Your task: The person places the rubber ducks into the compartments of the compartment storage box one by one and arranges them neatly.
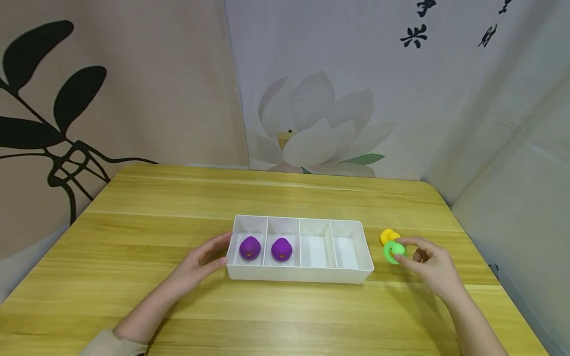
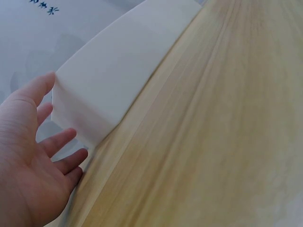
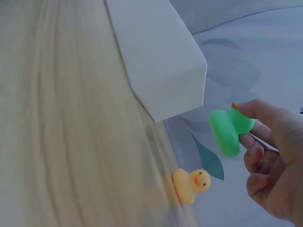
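Note:
A white box with several compartments [image 1: 299, 273] stands on the wooden table. Inside its leftmost section sits a purple toy duck [image 1: 250, 248], and a second purple duck [image 1: 282, 249] is in the section beside it. My left hand [image 1: 202, 257] is at the box's left end, fingers spread and relaxed, the thumb touching the corner. To the right of the box, my right hand [image 1: 429, 264] pinches a green toy duck [image 3: 226, 135] between thumb and fingertips, lifted off the table. Just behind it a yellow duck [image 3: 189, 185] rests on the tabletop, partly hidden in the head view.
The two right compartments of the box [image 1: 331, 244] show bare white floors. Behind the table [image 1: 200, 193] hangs a cloth backdrop [image 1: 320, 49] with a lotus print, and another pale cloth [image 1: 512, 163] hangs along the right side.

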Demonstrator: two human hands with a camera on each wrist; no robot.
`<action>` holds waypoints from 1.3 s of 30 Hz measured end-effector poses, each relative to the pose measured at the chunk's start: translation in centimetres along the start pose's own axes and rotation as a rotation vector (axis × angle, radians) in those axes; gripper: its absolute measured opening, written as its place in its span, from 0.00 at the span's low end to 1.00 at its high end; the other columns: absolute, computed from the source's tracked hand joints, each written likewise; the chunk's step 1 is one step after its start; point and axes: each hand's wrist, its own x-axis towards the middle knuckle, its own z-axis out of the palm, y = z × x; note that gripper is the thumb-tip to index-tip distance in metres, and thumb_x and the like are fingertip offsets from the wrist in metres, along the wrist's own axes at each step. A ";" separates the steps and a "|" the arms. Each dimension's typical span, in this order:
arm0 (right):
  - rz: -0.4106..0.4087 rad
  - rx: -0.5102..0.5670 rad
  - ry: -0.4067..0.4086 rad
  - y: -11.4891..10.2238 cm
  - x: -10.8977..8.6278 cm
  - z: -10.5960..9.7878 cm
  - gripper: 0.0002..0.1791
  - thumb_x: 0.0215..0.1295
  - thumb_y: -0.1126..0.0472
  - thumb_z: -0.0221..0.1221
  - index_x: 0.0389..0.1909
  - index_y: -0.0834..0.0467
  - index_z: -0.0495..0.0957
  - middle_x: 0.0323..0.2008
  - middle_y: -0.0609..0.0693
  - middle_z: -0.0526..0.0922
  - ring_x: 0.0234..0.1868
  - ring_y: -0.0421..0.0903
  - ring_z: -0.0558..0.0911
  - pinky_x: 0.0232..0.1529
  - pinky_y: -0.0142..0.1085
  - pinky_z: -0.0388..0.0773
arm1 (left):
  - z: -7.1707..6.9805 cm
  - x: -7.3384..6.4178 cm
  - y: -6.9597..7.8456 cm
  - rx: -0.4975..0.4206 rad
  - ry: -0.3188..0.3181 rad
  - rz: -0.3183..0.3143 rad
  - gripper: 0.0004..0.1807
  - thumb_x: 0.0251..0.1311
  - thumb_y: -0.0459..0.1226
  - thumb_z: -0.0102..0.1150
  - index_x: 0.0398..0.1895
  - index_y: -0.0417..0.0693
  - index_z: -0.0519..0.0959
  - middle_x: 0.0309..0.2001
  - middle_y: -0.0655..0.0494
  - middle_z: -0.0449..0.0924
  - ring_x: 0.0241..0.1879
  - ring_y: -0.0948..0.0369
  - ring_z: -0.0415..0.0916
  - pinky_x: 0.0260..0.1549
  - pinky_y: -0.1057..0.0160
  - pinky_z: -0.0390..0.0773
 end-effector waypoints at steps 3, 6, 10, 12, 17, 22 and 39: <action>-0.015 -0.003 0.003 -0.6 0.0 0.0 0.18 0.56 0.58 0.69 0.48 0.55 0.81 0.20 0.50 0.70 0.20 0.43 0.67 0.13 0.33 0.63 | 0.0 0.0 0.0 0.003 -0.002 0.003 0.31 0.67 0.34 0.54 0.72 0.46 0.60 0.68 0.42 0.63 0.65 0.47 0.61 0.60 0.58 0.65; -0.033 -0.002 0.005 -1.1 0.1 0.0 0.18 0.56 0.58 0.69 0.47 0.55 0.81 0.21 0.51 0.70 0.21 0.43 0.67 0.13 0.33 0.63 | 0.0 0.1 0.0 0.001 -0.002 0.005 0.31 0.67 0.33 0.54 0.72 0.45 0.60 0.67 0.42 0.63 0.64 0.47 0.61 0.60 0.58 0.65; -0.061 0.011 0.001 -1.8 0.3 0.0 0.17 0.56 0.59 0.69 0.47 0.55 0.81 0.22 0.50 0.71 0.22 0.43 0.67 0.14 0.33 0.63 | 0.0 0.1 -0.1 0.002 0.000 0.008 0.30 0.67 0.33 0.54 0.72 0.45 0.60 0.67 0.42 0.63 0.64 0.47 0.61 0.60 0.57 0.65; -0.079 0.024 -0.004 -2.1 0.4 0.1 0.17 0.56 0.60 0.69 0.47 0.55 0.81 0.23 0.49 0.72 0.21 0.43 0.67 0.13 0.33 0.63 | 0.0 0.1 -0.1 0.005 0.003 0.007 0.31 0.67 0.33 0.55 0.72 0.45 0.60 0.67 0.42 0.63 0.64 0.47 0.61 0.60 0.56 0.65; -0.133 0.086 -0.028 -3.0 0.8 0.4 0.17 0.55 0.63 0.69 0.47 0.56 0.82 0.31 0.47 0.77 0.21 0.42 0.68 0.14 0.34 0.63 | 0.0 0.1 0.0 0.003 0.002 0.009 0.31 0.67 0.33 0.55 0.72 0.43 0.60 0.67 0.42 0.63 0.64 0.47 0.61 0.59 0.58 0.65; -0.165 0.132 -0.055 -3.9 1.2 0.7 0.17 0.55 0.65 0.69 0.47 0.55 0.82 0.35 0.47 0.78 0.23 0.43 0.68 0.15 0.34 0.64 | 0.0 0.1 0.1 -0.005 -0.008 0.012 0.31 0.67 0.33 0.54 0.72 0.43 0.59 0.67 0.41 0.63 0.64 0.47 0.61 0.58 0.61 0.66; -0.284 0.176 -0.156 -6.3 2.9 2.5 0.19 0.53 0.68 0.70 0.47 0.53 0.83 0.39 0.47 0.79 0.22 0.43 0.68 0.17 0.32 0.65 | -0.1 0.1 -0.1 -0.001 -0.002 0.010 0.31 0.67 0.33 0.55 0.71 0.43 0.60 0.67 0.42 0.63 0.64 0.46 0.61 0.59 0.56 0.65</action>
